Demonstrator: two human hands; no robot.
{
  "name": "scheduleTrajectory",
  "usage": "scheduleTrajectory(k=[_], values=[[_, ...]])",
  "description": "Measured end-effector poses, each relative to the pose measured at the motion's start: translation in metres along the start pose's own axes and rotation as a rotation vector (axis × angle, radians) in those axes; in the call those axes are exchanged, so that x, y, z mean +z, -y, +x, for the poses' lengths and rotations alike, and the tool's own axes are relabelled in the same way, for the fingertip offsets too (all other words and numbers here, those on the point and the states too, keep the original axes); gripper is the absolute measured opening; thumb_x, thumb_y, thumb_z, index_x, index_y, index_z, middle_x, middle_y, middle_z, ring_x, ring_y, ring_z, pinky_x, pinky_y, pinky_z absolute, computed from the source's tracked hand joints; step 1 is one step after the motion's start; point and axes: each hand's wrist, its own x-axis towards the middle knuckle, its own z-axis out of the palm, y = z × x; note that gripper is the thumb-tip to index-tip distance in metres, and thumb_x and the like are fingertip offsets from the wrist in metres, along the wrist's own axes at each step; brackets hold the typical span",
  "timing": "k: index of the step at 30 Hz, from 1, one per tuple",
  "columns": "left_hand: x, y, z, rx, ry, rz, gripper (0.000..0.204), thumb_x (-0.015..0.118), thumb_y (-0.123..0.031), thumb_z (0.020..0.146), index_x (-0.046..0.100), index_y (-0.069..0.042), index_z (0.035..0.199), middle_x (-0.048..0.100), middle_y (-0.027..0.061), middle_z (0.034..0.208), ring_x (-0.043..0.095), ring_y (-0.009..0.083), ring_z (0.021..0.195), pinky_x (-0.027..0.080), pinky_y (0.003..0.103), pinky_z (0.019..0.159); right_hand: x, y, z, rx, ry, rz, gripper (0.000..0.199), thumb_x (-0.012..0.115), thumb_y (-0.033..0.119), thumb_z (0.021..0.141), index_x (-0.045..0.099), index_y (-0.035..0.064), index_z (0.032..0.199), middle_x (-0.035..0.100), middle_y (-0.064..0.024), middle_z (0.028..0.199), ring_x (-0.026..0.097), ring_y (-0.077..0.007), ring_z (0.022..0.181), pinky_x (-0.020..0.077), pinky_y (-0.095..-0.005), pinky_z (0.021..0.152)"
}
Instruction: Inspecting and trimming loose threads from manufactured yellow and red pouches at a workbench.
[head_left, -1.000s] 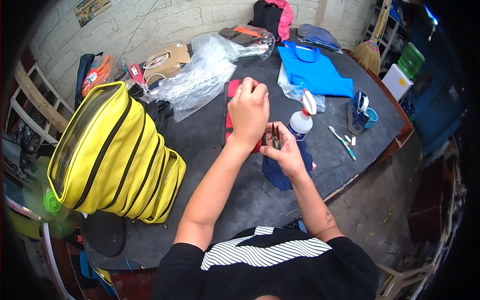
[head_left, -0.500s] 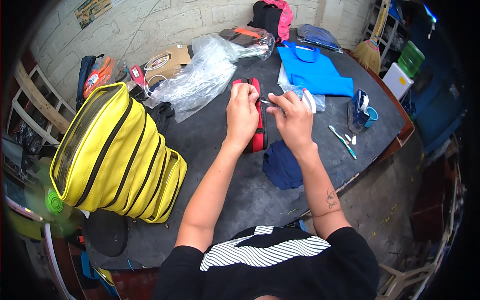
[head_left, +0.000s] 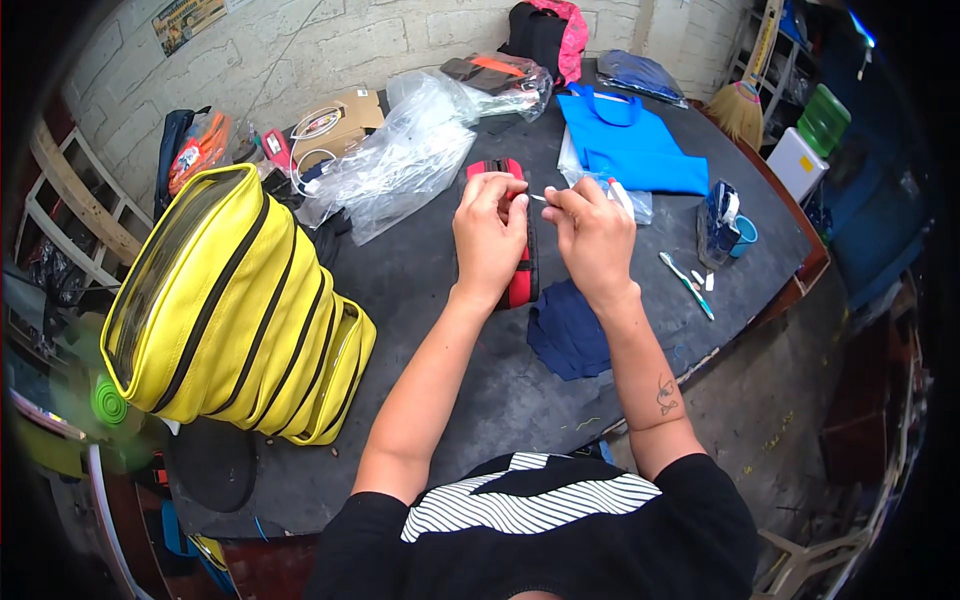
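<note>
A red and black zippered case (head_left: 521, 286) lies lengthwise on the dark table. Over its left side, my left hand (head_left: 487, 240) is closed in a pinch, and whatever sits between its fingertips is too small to make out. Just right of the case my right hand (head_left: 597, 240) grips a small thin tool (head_left: 538, 197) with a pale tip that points toward the left fingertips. Behind the right knuckles shows a white object (head_left: 623, 198), partly hidden. A crumpled navy cloth (head_left: 568, 332) rests below the right wrist.
A tall yellow bag (head_left: 225, 300) with black zippers stands at left. Clear plastic wrap (head_left: 405, 160) and a cardboard box (head_left: 345, 122) lie behind it. A blue tote (head_left: 635, 150), a blue cup (head_left: 743, 235) and a toothbrush (head_left: 688, 287) are on the right.
My hands have shifted slightly, with the left fingertips turning from the case toward the right hand. The thin tool's tip now points at them above the case.
</note>
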Motion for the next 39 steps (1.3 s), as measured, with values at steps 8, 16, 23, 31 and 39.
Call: scheduleTrajectory(k=[8,16,23,31,39], values=[[0.005,0.007,-0.001,0.218,-0.097,0.332,0.004,0.059,-0.004,0.084,0.057,-0.004,0.087,0.059,0.0106,0.093,0.060,0.0332,0.081,0.048,0.043,0.069,-0.005,0.007,0.004,-0.043,0.021,-0.061,0.011,0.072,0.015,0.075,0.071,0.0097,0.085,0.055,-0.0070,0.072,0.058,-0.0291,0.063,0.0450,-0.0453,0.090],[0.008,0.009,0.000,0.214,-0.108,0.386,0.004,0.057,-0.005,0.085,0.055,-0.002,0.088,0.058,0.0114,0.094,0.060,0.0333,0.082,0.047,0.043,0.070,-0.006,0.014,0.006,-0.077,0.048,-0.104,0.012,0.071,0.013,0.074,0.071,0.0090,0.085,0.056,-0.0071,0.072,0.059,-0.0293,0.064,0.0476,-0.0435,0.080],[0.010,0.007,0.001,0.242,-0.145,0.410,0.010,0.053,-0.011,0.093,0.054,-0.001,0.094,0.057,0.0161,0.094,0.059,0.0375,0.079,0.047,0.044,0.068,-0.005,0.016,0.010,-0.055,0.081,-0.133,0.014,0.072,0.011,0.072,0.070,0.0073,0.085,0.057,-0.0074,0.074,0.059,-0.0291,0.066,0.0461,-0.0393,0.063],[0.001,-0.001,0.000,-0.073,-0.173,-0.374,0.026,0.035,0.016,0.080,0.053,0.005,0.094,0.057,0.0089,0.096,0.061,0.0153,0.089,0.054,0.027,0.076,0.001,-0.004,-0.035,0.531,0.321,0.970,0.052,0.076,0.006,0.074,0.053,0.0011,0.120,0.059,-0.0006,0.090,0.054,-0.0090,0.089,0.0447,-0.0261,0.081],[-0.017,0.009,-0.026,0.422,0.063,0.282,0.017,0.047,0.012,0.069,0.059,0.001,0.066,0.061,0.0095,0.072,0.063,0.0276,0.080,0.049,0.038,0.084,0.009,-0.011,-0.050,0.795,0.296,1.265,0.033,0.074,0.001,0.076,0.059,0.0004,0.105,0.058,0.0020,0.081,0.053,-0.0031,0.072,0.0452,-0.0194,0.067]])
